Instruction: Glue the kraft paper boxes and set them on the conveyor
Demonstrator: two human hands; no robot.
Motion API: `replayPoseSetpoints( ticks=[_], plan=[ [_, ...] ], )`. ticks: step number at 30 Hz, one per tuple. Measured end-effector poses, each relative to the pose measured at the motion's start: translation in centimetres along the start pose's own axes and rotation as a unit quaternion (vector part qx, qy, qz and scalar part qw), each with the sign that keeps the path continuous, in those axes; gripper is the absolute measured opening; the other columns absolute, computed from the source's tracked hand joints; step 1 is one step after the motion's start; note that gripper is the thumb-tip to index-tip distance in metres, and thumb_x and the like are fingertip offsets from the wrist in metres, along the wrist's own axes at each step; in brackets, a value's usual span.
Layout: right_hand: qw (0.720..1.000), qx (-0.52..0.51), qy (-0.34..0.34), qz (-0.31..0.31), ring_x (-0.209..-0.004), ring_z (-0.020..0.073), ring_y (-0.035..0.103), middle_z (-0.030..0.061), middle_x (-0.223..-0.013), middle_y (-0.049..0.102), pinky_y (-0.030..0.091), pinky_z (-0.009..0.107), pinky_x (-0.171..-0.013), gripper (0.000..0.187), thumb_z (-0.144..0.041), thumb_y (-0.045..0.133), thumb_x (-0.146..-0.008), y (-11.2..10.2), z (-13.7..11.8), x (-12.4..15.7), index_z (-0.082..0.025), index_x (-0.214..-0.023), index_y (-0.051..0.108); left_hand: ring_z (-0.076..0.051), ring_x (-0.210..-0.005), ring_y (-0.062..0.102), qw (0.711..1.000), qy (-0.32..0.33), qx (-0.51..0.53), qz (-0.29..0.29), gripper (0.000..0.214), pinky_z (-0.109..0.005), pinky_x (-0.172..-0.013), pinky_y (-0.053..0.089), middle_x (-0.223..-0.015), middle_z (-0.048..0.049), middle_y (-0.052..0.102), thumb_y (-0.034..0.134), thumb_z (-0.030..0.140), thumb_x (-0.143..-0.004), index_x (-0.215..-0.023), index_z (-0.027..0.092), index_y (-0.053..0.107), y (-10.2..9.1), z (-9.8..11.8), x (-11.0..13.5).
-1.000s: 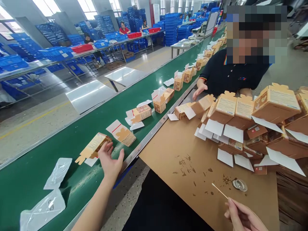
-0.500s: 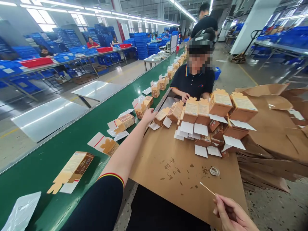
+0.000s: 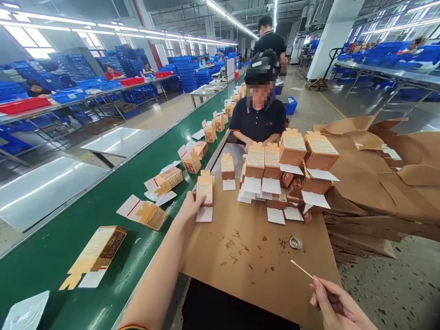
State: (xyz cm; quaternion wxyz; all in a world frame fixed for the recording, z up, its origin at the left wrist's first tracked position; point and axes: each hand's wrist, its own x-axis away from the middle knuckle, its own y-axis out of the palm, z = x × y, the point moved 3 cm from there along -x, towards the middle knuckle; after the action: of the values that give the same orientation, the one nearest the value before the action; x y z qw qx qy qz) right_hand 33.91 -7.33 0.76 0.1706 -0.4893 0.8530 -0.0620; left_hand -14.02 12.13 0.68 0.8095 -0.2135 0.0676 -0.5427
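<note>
My left hand (image 3: 191,205) is closed around the near left side of a small brown and cream carton (image 3: 205,188) at the table's left edge; its white flap lies toward me. In my right hand (image 3: 330,298), thumb and fingers pinch a cotton swab (image 3: 302,269), its white tip pointing up and left. Beyond the swab, a small round clear dish (image 3: 295,242) sits on the brown cardboard sheet (image 3: 220,252), beside dark specks and wet-looking marks. Another carton (image 3: 227,167) stands apart behind the held one. To its right, several cartons are piled in a stack (image 3: 275,178), white flaps hanging open.
A green conveyor belt (image 3: 85,211) runs along the left, carrying open cartons (image 3: 103,250) and clear plastic packets (image 3: 27,311). Across the table sits a co-worker (image 3: 257,119), hands behind the stack. Brown paper sheets (image 3: 371,183) are heaped at the right.
My left hand has drawn back toward me with a carton, now upright on the cardboard's left side. Another carton there now stands straight. My right hand still holds the swab. The view has turned slightly right.
</note>
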Motion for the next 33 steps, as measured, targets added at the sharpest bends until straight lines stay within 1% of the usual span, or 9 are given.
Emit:
replayPoseSetpoints(
  ticks=[3,6,12,17,21,23,27,30,33],
  plan=[
    [0.995,0.030,-0.099,0.015,-0.049,0.0204,0.071,0.0057,-0.065,0.078,0.063,0.032,-0.053,0.050,-0.071,0.087,-0.104,0.2,-0.3,-2.2,-0.023,-0.088,0.091,-0.039,-0.116,0.088,0.994,-0.041,0.102,-0.021,0.066,-0.057,-0.104,0.071,-0.128,-0.0172,0.089,0.098,0.061,-0.080,-0.124,0.028,0.060,0.1,-1.5,4.0],
    [0.973,0.131,-0.188,0.022,-0.053,0.0186,0.073,0.0061,-0.071,0.082,0.064,0.030,-0.060,0.045,-0.061,0.078,-0.112,0.7,-0.8,-4.3,-0.024,-0.089,0.091,-0.043,-0.133,0.085,0.968,-0.061,0.228,-0.085,0.090,-0.060,-0.115,0.069,-0.142,-0.0190,0.087,0.112,0.057,-0.064,-0.134,0.026,0.066,1.4,-1.9,7.8],
    [0.955,0.195,-0.222,-0.038,-0.057,0.0179,0.073,0.0057,-0.076,0.083,0.062,0.029,-0.063,0.046,-0.052,0.065,-0.117,2.5,0.0,-6.7,-0.025,-0.087,0.086,-0.046,-0.137,0.083,0.950,-0.059,0.206,-0.229,0.084,-0.063,-0.121,0.067,-0.140,-0.0172,0.088,0.115,0.056,-0.067,-0.135,0.025,0.078,6.0,-1.1,13.7],
    [0.955,0.191,-0.222,-0.042,-0.056,0.0184,0.071,0.0059,-0.075,0.082,0.061,0.030,-0.061,0.043,-0.049,0.067,-0.116,2.1,0.4,-6.6,-0.024,-0.086,0.085,-0.043,-0.134,0.085,0.941,-0.042,0.209,-0.261,0.085,-0.061,-0.121,0.067,-0.141,-0.0170,0.088,0.114,0.055,-0.070,-0.139,0.026,0.074,7.7,-0.8,14.2],
    [0.965,0.131,-0.225,-0.029,-0.059,0.0179,0.073,0.0042,-0.078,0.083,0.064,0.029,-0.062,0.025,-0.035,0.075,-0.115,2.3,-0.6,-3.8,-0.024,-0.096,0.088,-0.044,-0.138,0.084,0.942,-0.060,0.211,-0.256,0.087,-0.062,-0.122,0.067,-0.144,-0.0175,0.087,0.116,0.054,-0.069,-0.137,0.025,0.070,7.5,-0.7,13.7],
    [0.971,0.062,-0.218,-0.071,-0.058,0.0162,0.073,0.0020,-0.078,0.082,0.062,0.027,-0.059,0.017,-0.027,0.077,-0.114,3.9,-1.3,-1.4,-0.025,-0.101,0.088,-0.044,-0.138,0.084,0.941,-0.064,0.210,-0.258,0.088,-0.063,-0.123,0.066,-0.143,-0.0179,0.087,0.116,0.055,-0.068,-0.135,0.024,0.069,7.6,-0.6,13.5],
    [0.963,0.005,-0.200,-0.179,-0.059,0.0142,0.072,0.0003,-0.077,0.080,0.061,0.023,-0.060,0.023,-0.020,0.070,-0.115,8.7,-1.9,3.0,-0.025,-0.098,0.084,-0.045,-0.137,0.084,0.941,-0.057,0.209,-0.259,0.089,-0.065,-0.123,0.066,-0.138,-0.0169,0.088,0.118,0.055,-0.064,-0.130,0.025,0.068,8.0,-0.6,13.6],
    [0.956,0.004,-0.205,-0.211,-0.059,0.0141,0.070,0.0004,-0.075,0.077,0.060,0.023,-0.060,0.029,-0.024,0.066,-0.117,11.4,-1.7,4.3,-0.025,-0.093,0.084,-0.043,-0.136,0.085,0.943,-0.043,0.206,-0.256,0.086,-0.063,-0.122,0.067,-0.135,-0.0151,0.089,0.118,0.053,-0.064,-0.128,0.025,0.067,8.1,-0.8,13.8],
    [0.951,0.005,-0.211,-0.226,-0.059,0.0145,0.070,0.0012,-0.074,0.076,0.059,0.024,-0.060,0.033,-0.026,0.065,-0.118,12.4,-1.2,4.3,-0.025,-0.091,0.083,-0.042,-0.136,0.084,0.945,-0.030,0.209,-0.249,0.083,-0.061,-0.121,0.067,-0.135,-0.0139,0.088,0.117,0.051,-0.065,-0.127,0.025,0.067,8.1,-0.9,14.1]
  ],
)
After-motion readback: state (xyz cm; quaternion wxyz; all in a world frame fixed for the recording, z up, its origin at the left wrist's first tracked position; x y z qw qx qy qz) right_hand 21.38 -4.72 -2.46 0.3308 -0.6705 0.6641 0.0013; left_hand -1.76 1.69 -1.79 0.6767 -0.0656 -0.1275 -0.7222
